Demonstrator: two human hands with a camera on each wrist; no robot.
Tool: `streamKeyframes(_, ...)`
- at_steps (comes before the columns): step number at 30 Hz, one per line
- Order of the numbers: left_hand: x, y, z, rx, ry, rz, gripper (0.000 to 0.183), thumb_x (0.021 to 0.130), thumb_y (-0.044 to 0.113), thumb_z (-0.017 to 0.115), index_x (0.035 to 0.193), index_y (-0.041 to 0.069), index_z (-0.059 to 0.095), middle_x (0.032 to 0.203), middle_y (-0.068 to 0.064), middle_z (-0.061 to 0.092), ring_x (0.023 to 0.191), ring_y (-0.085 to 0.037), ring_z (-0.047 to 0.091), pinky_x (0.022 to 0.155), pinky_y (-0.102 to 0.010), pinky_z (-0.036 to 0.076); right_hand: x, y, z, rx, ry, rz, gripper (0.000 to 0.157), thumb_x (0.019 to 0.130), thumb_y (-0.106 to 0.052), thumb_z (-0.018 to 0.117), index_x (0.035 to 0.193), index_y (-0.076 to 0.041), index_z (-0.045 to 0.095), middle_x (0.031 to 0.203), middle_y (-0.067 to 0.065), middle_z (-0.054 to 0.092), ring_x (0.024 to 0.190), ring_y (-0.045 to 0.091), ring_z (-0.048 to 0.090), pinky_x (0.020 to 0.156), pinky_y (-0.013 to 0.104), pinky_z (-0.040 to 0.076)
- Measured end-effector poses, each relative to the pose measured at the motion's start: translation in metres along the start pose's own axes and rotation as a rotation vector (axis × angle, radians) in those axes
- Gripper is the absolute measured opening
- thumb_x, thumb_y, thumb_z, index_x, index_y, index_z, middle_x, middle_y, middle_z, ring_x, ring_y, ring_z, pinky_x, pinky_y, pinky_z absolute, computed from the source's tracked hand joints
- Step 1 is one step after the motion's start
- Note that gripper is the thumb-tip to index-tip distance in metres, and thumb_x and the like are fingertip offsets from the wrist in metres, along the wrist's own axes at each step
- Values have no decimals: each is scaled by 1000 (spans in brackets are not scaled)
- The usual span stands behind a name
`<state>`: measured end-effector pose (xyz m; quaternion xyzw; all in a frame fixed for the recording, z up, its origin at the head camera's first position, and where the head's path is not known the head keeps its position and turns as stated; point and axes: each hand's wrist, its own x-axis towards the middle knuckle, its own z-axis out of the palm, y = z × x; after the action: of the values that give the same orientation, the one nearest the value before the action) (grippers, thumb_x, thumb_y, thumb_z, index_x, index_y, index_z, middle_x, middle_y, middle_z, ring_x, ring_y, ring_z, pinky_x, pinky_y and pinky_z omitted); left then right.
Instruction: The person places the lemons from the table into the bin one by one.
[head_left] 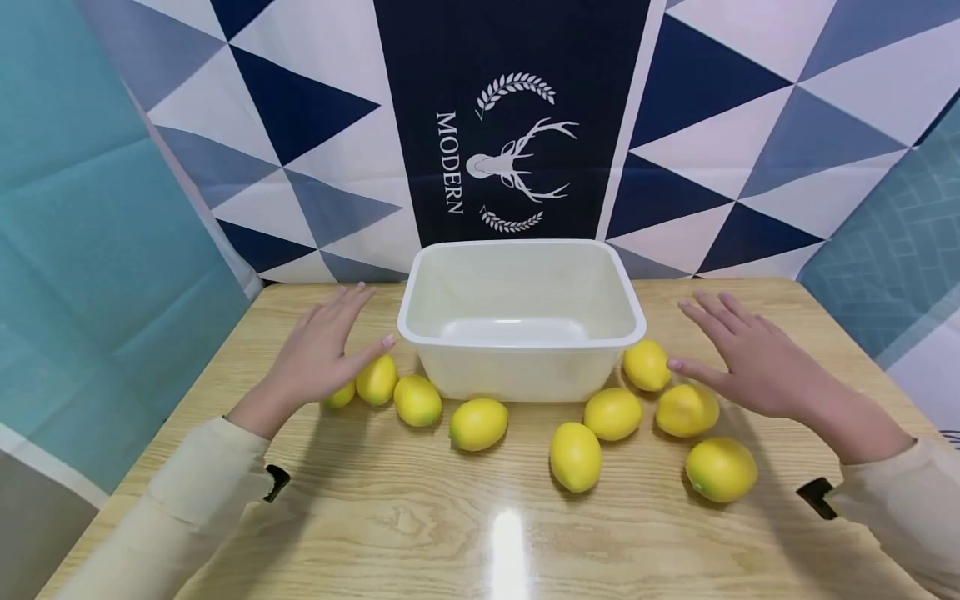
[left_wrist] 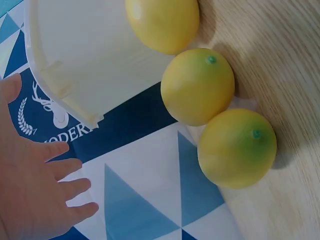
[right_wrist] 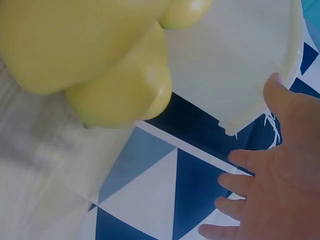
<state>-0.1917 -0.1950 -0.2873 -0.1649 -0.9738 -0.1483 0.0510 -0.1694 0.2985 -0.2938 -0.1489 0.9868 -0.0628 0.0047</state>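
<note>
A white rectangular tub (head_left: 525, 367) stands at the back middle of the wooden table, with nothing inside it. My left hand (head_left: 318, 354) hovers left of the tub, fingers spread and straight, its thumb close to the rim. Below it lie yellow lemons, one lemon (head_left: 377, 381) just under the thumb and another partly hidden behind the hand. On the tub's other side my right hand (head_left: 750, 358) is held out flat, holding nothing. Its thumb tip is near a lemon (head_left: 647, 365) beside the tub. Both wrist views show the palms bare.
Several more lemons lie in front of the tub, among them a lemon (head_left: 478, 423) at the middle, a lemon (head_left: 576, 457) nearer the front and a lemon (head_left: 721, 469) at the right. A patterned cloth (head_left: 322, 125) hangs right behind the table (head_left: 405, 517).
</note>
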Motion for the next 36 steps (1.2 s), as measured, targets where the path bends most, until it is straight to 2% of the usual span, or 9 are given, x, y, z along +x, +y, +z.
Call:
streamKeyframes(4, 3, 1, -2, -49, -19, 11, 69, 101, 49, 42, 156, 11, 24, 161, -16, 28, 149, -40, 26, 120, -65, 20, 5, 0, -6, -33, -40, -14, 82, 96, -55, 52, 153, -1, 26, 157, 32, 23, 143, 56, 19, 107, 77, 22)
streamKeyframes(7, 6, 3, -4, -91, -49, 7, 67, 102, 49, 39, 156, 12, 23, 162, -14, 28, 149, -39, 27, 121, -62, 23, 8, -2, -10, -32, -69, -14, 79, 97, -54, 51, 151, 0, 31, 155, 32, 26, 140, 57, 24, 107, 76, 24)
streamKeyframes(13, 14, 8, -8, -217, -118, -58, 67, 102, 54, 33, 156, 15, 23, 162, -13, 28, 149, -38, 28, 120, -62, 25, 10, -3, -18, 10, -143, 1, 77, 98, -57, 47, 151, -2, 33, 153, 33, 31, 136, 58, 31, 104, 75, 31)
streamKeyframes(17, 21, 10, -10, -326, -119, -92, 65, 102, 53, 37, 155, 17, 27, 157, -15, 38, 141, -38, 41, 114, -63, 35, 9, -6, -21, 39, -209, 21, 79, 97, -62, 43, 150, -4, 36, 148, 31, 42, 132, 56, 41, 95, 72, 41)
streamKeyframes(21, 28, 11, -12, -382, -112, -133, 61, 102, 49, 41, 152, 17, 32, 151, -16, 46, 135, -38, 48, 110, -58, 42, 9, -7, -23, 36, -258, 20, 79, 95, -64, 45, 146, -4, 42, 140, 29, 52, 125, 52, 50, 88, 65, 48)
streamKeyframes(25, 36, 12, -12, -414, -116, -160, 57, 102, 44, 45, 150, 16, 36, 146, -15, 51, 128, -36, 56, 105, -52, 49, 8, -8, -24, 31, -269, -22, 76, 94, -60, 53, 142, -2, 46, 137, 28, 56, 119, 46, 57, 87, 60, 51)
streamKeyframes(31, 50, 17, -7, -429, -107, -211, 55, 100, 40, 51, 149, 18, 40, 142, -12, 55, 126, -33, 56, 101, -49, 52, 5, -9, -26, 27, -286, -69, 71, 92, -55, 58, 137, 0, 52, 130, 24, 62, 112, 38, 64, 85, 55, 55)
streamKeyframes(36, 61, 19, -4, -506, -105, -263, 55, 100, 38, 50, 149, 13, 40, 140, -15, 55, 119, -32, 61, 101, -45, 53, 4, -13, -25, 37, -263, -126, 57, 93, -51, 59, 128, -6, 60, 125, 13, 67, 110, 33, 65, 86, 52, 56)
